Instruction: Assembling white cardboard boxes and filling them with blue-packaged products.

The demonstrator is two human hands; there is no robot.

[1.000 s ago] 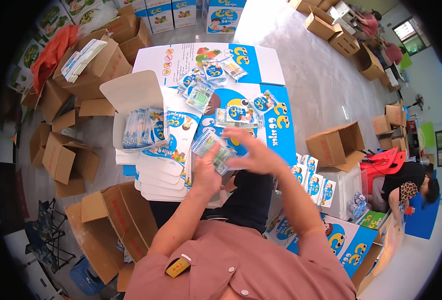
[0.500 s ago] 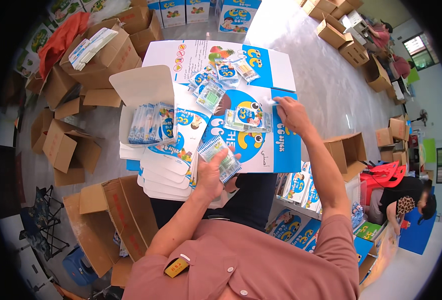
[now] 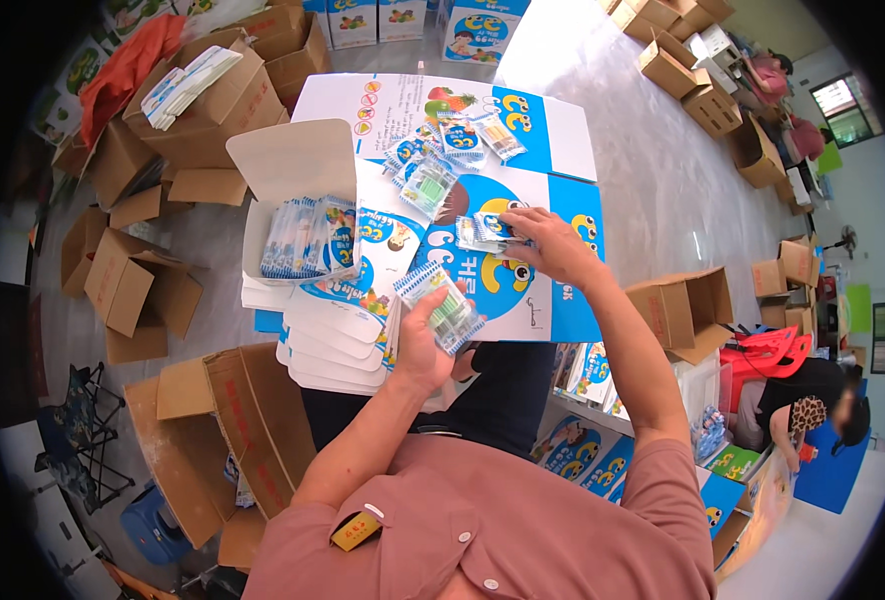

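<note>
My left hand (image 3: 428, 345) is closed on a clear sachet (image 3: 453, 312) with blue-striped ends and pale green pieces inside. Over the printed carton, my right hand (image 3: 555, 240) has its fingers closed on the right end of another sachet (image 3: 488, 232), which lies in a small stack and is partly covered by them. Farther off, a loose pile of sachets (image 3: 429, 185) rests on the same carton (image 3: 418, 90). To the left stands an open white box (image 3: 253, 215) with its lid up, and a row of upright sachets (image 3: 308, 240) fills it.
Flat white-and-blue box blanks (image 3: 333, 350) are stacked under the open box. Brown cartons (image 3: 213, 440) stand to my left, and another open carton (image 3: 678, 310) is at the right. Filled printed boxes (image 3: 593, 370) sit beside my right arm. A person (image 3: 803, 400) works at the far right.
My right hand has moved left and nearer, from the carton's right edge onto the small stack of sachets. The left hand keeps its sachet in nearly the same place.
</note>
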